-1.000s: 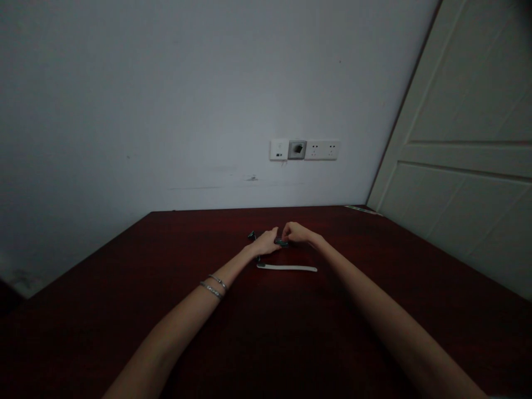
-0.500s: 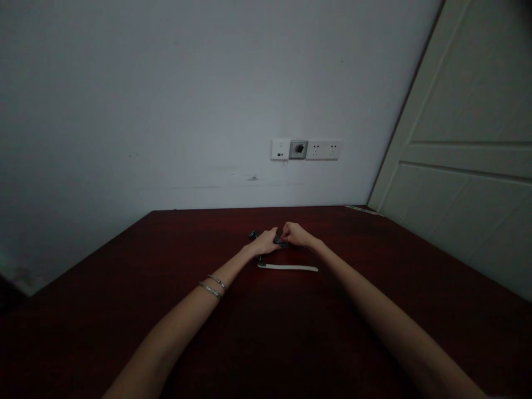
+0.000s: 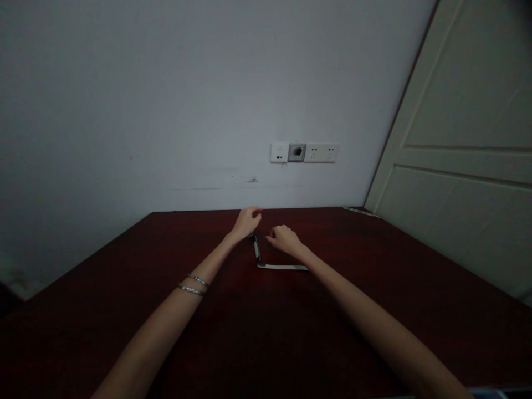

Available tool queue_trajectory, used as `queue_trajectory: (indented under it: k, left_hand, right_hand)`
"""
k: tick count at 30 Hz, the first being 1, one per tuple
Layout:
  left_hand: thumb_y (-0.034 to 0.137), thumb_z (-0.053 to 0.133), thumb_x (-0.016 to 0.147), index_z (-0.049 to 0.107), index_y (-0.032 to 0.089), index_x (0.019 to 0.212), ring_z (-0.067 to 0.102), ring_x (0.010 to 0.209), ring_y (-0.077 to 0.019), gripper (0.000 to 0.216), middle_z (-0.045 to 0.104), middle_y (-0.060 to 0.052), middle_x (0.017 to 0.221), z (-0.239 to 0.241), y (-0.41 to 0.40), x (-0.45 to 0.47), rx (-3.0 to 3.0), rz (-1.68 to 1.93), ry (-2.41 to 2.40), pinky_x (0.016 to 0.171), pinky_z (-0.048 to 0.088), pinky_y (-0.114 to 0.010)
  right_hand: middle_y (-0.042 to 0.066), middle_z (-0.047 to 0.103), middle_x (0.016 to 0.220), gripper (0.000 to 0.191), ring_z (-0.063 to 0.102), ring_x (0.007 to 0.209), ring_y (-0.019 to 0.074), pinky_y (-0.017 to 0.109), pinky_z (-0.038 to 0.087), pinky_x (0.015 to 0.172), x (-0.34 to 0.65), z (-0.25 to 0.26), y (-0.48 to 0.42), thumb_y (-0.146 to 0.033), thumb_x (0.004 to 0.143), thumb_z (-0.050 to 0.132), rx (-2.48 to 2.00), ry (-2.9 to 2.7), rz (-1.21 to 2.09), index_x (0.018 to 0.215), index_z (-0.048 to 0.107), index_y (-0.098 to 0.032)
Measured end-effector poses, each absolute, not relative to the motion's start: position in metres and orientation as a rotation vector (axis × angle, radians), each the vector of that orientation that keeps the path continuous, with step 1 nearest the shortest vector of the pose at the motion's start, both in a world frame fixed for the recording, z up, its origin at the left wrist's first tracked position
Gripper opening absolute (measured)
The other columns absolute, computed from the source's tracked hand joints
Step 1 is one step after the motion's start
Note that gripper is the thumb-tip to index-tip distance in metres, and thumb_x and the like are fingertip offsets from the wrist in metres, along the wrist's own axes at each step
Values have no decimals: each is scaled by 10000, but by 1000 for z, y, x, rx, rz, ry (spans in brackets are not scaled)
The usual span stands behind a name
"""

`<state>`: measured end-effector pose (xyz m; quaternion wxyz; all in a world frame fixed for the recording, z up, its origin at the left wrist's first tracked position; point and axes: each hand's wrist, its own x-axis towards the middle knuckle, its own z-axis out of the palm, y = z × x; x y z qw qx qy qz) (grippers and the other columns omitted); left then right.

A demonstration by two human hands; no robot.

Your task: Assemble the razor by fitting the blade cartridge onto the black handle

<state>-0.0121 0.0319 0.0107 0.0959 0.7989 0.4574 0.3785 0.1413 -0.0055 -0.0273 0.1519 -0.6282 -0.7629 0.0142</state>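
Observation:
My left hand (image 3: 247,221) hovers just above the dark red table (image 3: 166,310) near its far edge. Its fingers are curled together, and what they hold, if anything, is hidden. My right hand (image 3: 284,240) rests lower and to the right, seen from the back with its fingers bent under. Between the two hands a thin dark strap (image 3: 256,247) lies on the table. It meets a white strap (image 3: 282,266) that lies crosswise just in front of my right wrist. Two silver bangles (image 3: 192,284) sit on my left forearm.
A pale wall stands behind the table with a row of sockets (image 3: 305,152). A white panelled door (image 3: 457,149) fills the right side. A thin flat object (image 3: 359,211) lies at the table's far right corner.
My hands were together on a small dark piece and have now come apart. The left has lifted up and away towards the wall, and the right has drawn slightly left. The dark strap now shows.

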Motion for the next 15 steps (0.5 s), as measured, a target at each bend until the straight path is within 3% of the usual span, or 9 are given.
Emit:
queue_trajectory:
  k: [4,11,15]
  left_hand:
    - [118,480,748,645,115,1011,590,991,-170,310,655,-78,1052,22,36,-25,2303,1150,1450,929,420,-280]
    - [126,477,743,651,106,994,598,973,-177,306,666,-86,1021,16,44,-27,2333,1059,1452,918,427,-281]
    - [144,473,745,650,122,992,595,981,-172,304,663,-69,1028,18,54,-22,2329,1096,1413,919,427,-272]
  right_hand:
    - [201,659,954,452,634,870,298,349,473,703,101,-32,-15,-510,762,502,-1795,-2326,68,947,668,-133]
    - [213,660,962,333,637,870,312,354,483,690,80,-37,-14,-308,751,509,-1813,-2391,25,953,671,-98]
    - [214,657,966,332,633,880,309,339,472,698,93,-27,-17,-299,762,491,-1782,-2398,6,947,671,-90]
